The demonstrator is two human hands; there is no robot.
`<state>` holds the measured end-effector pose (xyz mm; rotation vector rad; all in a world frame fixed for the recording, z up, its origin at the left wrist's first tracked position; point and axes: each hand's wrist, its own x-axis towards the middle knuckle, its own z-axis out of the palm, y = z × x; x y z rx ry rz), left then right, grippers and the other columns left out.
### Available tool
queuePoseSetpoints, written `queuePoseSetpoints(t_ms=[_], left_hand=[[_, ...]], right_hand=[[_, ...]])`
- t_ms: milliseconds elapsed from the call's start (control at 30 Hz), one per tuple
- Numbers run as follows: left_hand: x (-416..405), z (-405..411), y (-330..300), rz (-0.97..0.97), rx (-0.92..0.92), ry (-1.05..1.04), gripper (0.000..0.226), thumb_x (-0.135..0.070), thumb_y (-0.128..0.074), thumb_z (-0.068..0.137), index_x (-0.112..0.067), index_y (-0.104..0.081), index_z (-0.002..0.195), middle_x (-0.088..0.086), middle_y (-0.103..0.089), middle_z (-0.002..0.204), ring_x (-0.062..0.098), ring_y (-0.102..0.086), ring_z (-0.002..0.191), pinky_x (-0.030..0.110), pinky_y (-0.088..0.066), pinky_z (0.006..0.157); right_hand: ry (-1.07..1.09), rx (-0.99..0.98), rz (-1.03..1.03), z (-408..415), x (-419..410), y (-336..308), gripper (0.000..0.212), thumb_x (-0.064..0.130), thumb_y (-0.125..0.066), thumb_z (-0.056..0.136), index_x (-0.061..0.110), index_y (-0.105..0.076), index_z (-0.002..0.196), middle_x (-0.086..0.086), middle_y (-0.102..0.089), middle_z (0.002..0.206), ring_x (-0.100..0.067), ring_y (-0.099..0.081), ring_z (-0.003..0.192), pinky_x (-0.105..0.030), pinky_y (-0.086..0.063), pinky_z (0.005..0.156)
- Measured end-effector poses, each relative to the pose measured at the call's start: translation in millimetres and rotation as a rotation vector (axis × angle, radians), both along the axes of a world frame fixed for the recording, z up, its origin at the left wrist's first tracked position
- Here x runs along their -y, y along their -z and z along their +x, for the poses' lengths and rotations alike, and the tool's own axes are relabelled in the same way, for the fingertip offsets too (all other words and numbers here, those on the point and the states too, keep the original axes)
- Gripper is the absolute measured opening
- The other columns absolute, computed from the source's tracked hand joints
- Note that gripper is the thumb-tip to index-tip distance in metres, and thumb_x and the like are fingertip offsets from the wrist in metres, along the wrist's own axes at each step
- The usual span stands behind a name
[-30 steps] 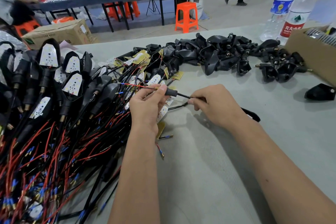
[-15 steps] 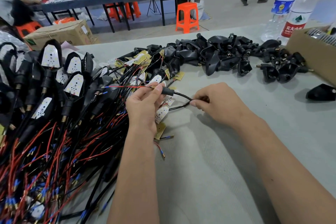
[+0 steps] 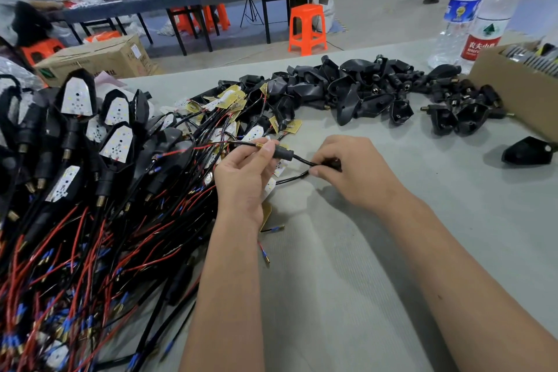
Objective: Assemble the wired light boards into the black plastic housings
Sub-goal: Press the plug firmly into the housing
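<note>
2 water bottles (image 3: 477, 13), 1 cardboard box (image 3: 522, 90) cut off at right; black housings (image 3: 362, 90) and wired boards (image 3: 114, 142) piled, too many to count. Left hand (image 3: 241, 181) pinches black stem (image 3: 282, 153) mid-table; right hand (image 3: 356, 172) pinches its cable (image 3: 305, 161), fingertips partly hidden.

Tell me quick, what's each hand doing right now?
Left hand: pinching the black connector.
Right hand: pinching the black cable.

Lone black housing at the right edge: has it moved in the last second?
No. The lone housing still lies just in front of the cardboard box, with the same gap.
</note>
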<state>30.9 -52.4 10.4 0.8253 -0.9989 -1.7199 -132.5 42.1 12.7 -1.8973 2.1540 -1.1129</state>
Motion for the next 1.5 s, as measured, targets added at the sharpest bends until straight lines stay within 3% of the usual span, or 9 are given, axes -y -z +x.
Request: queuePoseSetpoints(t_ms=[167, 300, 367, 500, 900, 1067, 1167, 1367, 1500], left_hand=[[-4.5, -5.8, 3.3, -0.037, 0.096, 0.075, 0.003, -0.003, -0.075, 0.088, -0.001, -0.073, 0.090, 0.010, -0.078, 0.089, 0.017, -0.073, 0.078, 0.019, -0.058, 0.070], [2.7, -1.3, 3.2, -0.036, 0.080, -0.046, 0.015, -0.011, -0.080, 0.087, 0.001, -0.072, 0.089, 0.014, -0.076, 0.083, 0.011, -0.068, 0.061, 0.018, -0.056, 0.063], [5.3, 0.9, 4.1, -0.015, 0.067, -0.101, 0.017, -0.013, -0.082, 0.086, -0.004, -0.069, 0.079, 0.009, -0.074, 0.075, 0.011, -0.066, 0.058, 0.020, -0.058, 0.065], [1.5, -2.2, 3.3, 0.010, 0.053, -0.095, 0.018, -0.012, -0.081, 0.086, -0.005, -0.067, 0.077, 0.006, -0.074, 0.073, 0.013, -0.069, 0.063, 0.019, -0.057, 0.065], [-3.7, -2.7, -2.6, 0.047, -0.044, 0.074, 0.014, 0.005, -0.062, 0.096, 0.002, -0.070, 0.107, 0.006, -0.079, 0.095, 0.013, -0.073, 0.089, 0.018, -0.057, 0.075], [-2.9, -0.8, -2.6, 0.052, -0.061, 0.093, 0.019, 0.007, -0.056, 0.098, -0.003, -0.070, 0.107, 0.010, -0.077, 0.110, 0.022, -0.068, 0.107, 0.021, -0.059, 0.084], [-0.9, 0.0, -3.5, 0.077, -0.078, 0.080, 0.022, 0.009, -0.053, 0.099, -0.001, -0.067, 0.113, 0.014, -0.075, 0.117, 0.027, -0.066, 0.115, 0.020, -0.059, 0.086], [-2.1, 0.9, -4.9, 0.098, -0.135, 0.105, 0.024, 0.011, -0.049, 0.100, 0.001, -0.064, 0.116, 0.014, -0.076, 0.113, 0.023, -0.070, 0.106, 0.018, -0.058, 0.079], [-3.6, 0.5, -5.9, 0.075, -0.146, 0.110, 0.016, 0.006, -0.056, 0.099, -0.003, -0.068, 0.105, 0.013, -0.077, 0.111, 0.021, -0.071, 0.104, 0.020, -0.059, 0.083]], right_hand=[[-0.043, 0.053, -0.019, 6.6, 0.5, 0.7, 0.009, 0.022, -0.080, 0.089, 0.013, -0.079, 0.092, 0.001, -0.068, 0.087, -0.020, -0.063, 0.081, -0.044, -0.051, 0.079], [0.015, 0.194, 0.104, -5.7, -8.9, -2.2, 0.051, 0.042, -0.092, 0.071, 0.028, -0.069, 0.114, 0.012, -0.068, 0.100, -0.006, -0.063, 0.092, -0.021, -0.050, 0.083], [0.021, 0.219, 0.174, -9.9, -12.1, -2.8, 0.056, 0.046, -0.095, 0.064, 0.032, -0.067, 0.111, 0.015, -0.069, 0.102, -0.002, -0.063, 0.093, -0.016, -0.048, 0.079], [0.009, 0.233, 0.110, -7.7, -11.9, -1.1, 0.049, 0.034, -0.096, 0.066, 0.026, -0.071, 0.107, 0.009, -0.073, 0.097, -0.009, -0.067, 0.091, -0.027, -0.053, 0.084], [-0.070, 0.408, 0.018, -12.1, -11.7, 3.2, 0.051, 0.009, -0.091, 0.072, 0.030, -0.073, 0.114, 0.012, -0.072, 0.105, -0.017, -0.065, 0.096, -0.028, -0.052, 0.090], [-0.155, 0.645, 0.076, -11.5, -12.0, 1.7, 0.031, 0.013, -0.077, 0.092, 0.025, -0.071, 0.119, -0.010, -0.072, 0.108, -0.015, -0.064, 0.083, -0.027, -0.056, 0.066], [-0.167, 0.840, 0.076, -10.9, -11.1, 3.0, 0.024, 0.010, -0.060, 0.103, 0.015, -0.070, 0.124, -0.015, -0.074, 0.113, -0.017, -0.069, 0.091, -0.022, -0.055, 0.064], [-0.087, 0.815, -0.047, -18.6, -10.6, 5.1, 0.020, 0.003, -0.066, 0.098, 0.010, -0.077, 0.112, -0.030, -0.070, 0.101, -0.025, -0.056, 0.077, -0.024, -0.052, 0.062], [-0.045, 0.832, -0.113, -19.2, -9.9, 6.0, 0.015, 0.007, -0.069, 0.097, 0.012, -0.079, 0.106, -0.018, -0.077, 0.094, -0.027, -0.058, 0.070, -0.028, -0.051, 0.062]])
